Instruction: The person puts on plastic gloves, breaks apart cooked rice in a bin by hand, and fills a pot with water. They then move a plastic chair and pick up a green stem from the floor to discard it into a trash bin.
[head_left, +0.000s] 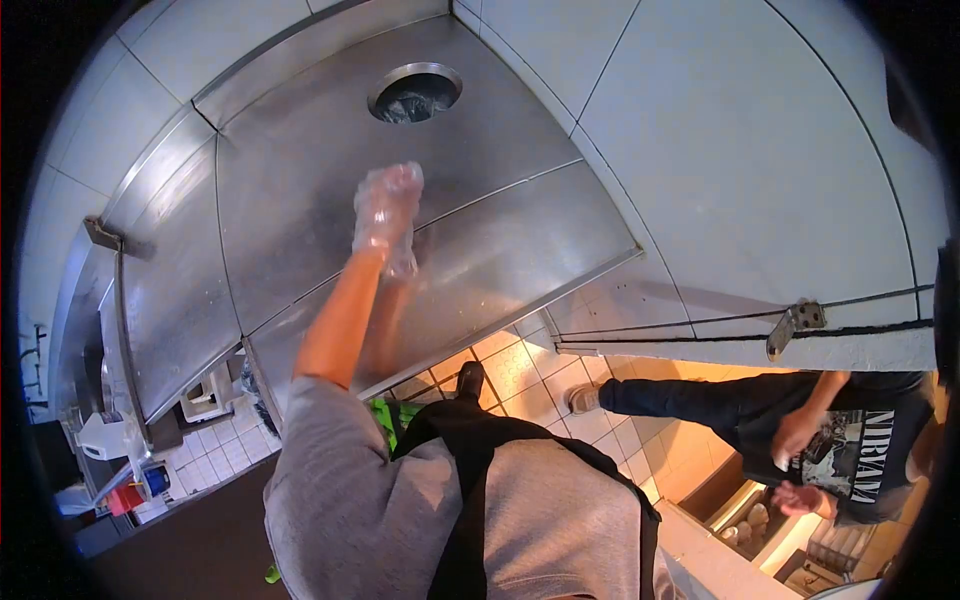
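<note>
My left hand, in a loose clear plastic glove, is stretched out over a stainless steel counter. Its fingers look curled in, and whatever they may hold is hidden. Just beyond the hand is a round hole in the counter, with crumpled clear plastic showing inside its metal rim. The hand is apart from this hole. My right hand does not show in the head view.
White tiled wall rises beside the counter. At the lower right, another person in a dark printed shirt stands with both hands in front, near an open drawer. A white container and a red object are at lower left.
</note>
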